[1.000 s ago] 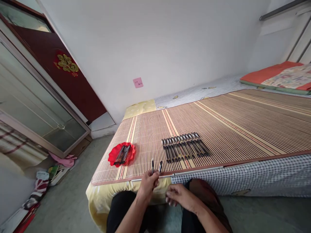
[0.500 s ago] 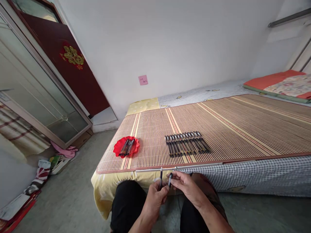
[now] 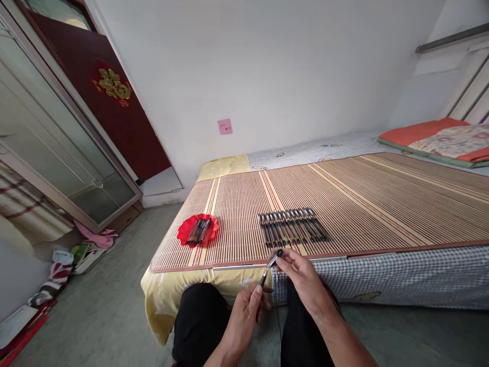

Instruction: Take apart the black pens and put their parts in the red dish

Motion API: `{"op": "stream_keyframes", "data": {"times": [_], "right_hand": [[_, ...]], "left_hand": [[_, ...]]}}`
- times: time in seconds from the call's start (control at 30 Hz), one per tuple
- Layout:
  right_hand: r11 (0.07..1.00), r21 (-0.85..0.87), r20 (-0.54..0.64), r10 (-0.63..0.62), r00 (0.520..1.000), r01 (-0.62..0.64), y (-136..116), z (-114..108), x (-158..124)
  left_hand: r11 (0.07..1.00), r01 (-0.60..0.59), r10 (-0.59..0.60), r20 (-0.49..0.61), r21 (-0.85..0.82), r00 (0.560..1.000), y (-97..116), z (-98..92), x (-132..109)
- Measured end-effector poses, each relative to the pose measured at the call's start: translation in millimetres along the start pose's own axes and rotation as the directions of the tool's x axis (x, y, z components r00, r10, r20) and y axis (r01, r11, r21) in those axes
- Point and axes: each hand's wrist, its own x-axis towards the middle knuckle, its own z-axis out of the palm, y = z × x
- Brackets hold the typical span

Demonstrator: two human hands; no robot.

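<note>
I am sitting in front of a bed [image 3: 382,278], holding one dark pen [image 3: 271,264] between both hands. It is just in front of the row of pens [image 3: 292,227] that is lying on the bamboo mat [image 3: 362,199]. My right grip [image 3: 301,278] is pinching the pen's upper end with thumb and forefinger, closed on it just this side of the row's left end, over the mat's front edge. My left grip [image 3: 244,311] is clenching the pen's lower end in its fingertips, nearer to me than the row and above my dark-trousered knees. The pen is slanting between the two grips, held clear of the mat, with its upper tip pointing toward the row. The pens in the row are lying side by side, packed close together, across a pale stripe of the mat. Well to the left of the row a red dish [image 3: 183,235] is sitting on the mat, carrying some loose pens [image 3: 198,230]. Far behind the row a pink note [image 3: 224,126] is sticking to the white wall. Far to the right of the row an orange-edged folded quilt [image 3: 439,135] is resting on the bed. Farther left of the row than the dish, a dark red door [image 3: 114,117] with a gold ornament is leaning by the wall, and clutter [image 3: 87,252] is lying on the floor below it.
</note>
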Motion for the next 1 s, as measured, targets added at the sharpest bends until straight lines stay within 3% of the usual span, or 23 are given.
{"op": "stream_keyframes", "data": {"times": [0.27,0.53,1.0], "right_hand": [[0.997,-0.076,0.117,0.044,0.992,-0.035,-6.5,5.8,-6.4],[0.994,-0.107,0.159,0.05,0.986,-0.033,-11.2,9.4,-9.6],[0.994,-0.078,0.202,0.087,0.976,-0.073,21.3,19.1,-9.2]], "left_hand": [[1.0,-0.003,0.003,0.01,-0.008,1.0,3.8,-1.2,-0.2],[1.0,-0.013,0.012,-0.014,-0.025,1.0,6.4,-0.9,-1.3],[0.989,0.041,-0.054,-0.088,-0.141,0.995,-1.9,1.0,3.4]]}}
